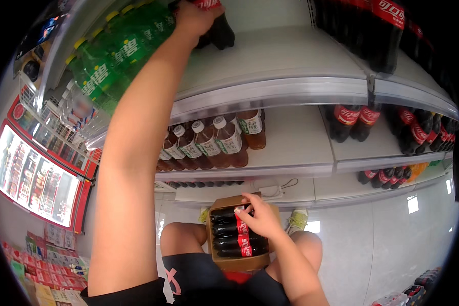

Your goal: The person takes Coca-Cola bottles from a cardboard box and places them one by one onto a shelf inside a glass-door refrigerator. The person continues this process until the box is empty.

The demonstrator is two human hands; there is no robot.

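My left hand [195, 19] reaches up to the top shelf and is closed around a Coca-Cola bottle [208, 4] with a red label. A second dark cola bottle [222, 32] stands beside it, and green Sprite bottles [114, 57] with yellow caps stand in rows to its left. My right hand [258, 216] is over an open cardboard box [229, 264] between my knees, its fingers apart and near the top bottle. Inside the box several Coca-Cola bottles [229, 241] lie on their sides, one above another in the view.
Bottled tea [227, 141] and more cola bottles [346, 122] stand on the middle shelf [290, 145]. A shelf edge [271, 91] runs between my hands. On the bottom shelf lies a white power strip [271, 191] with a cable. A lit drinks fridge [34, 176] is at the left.
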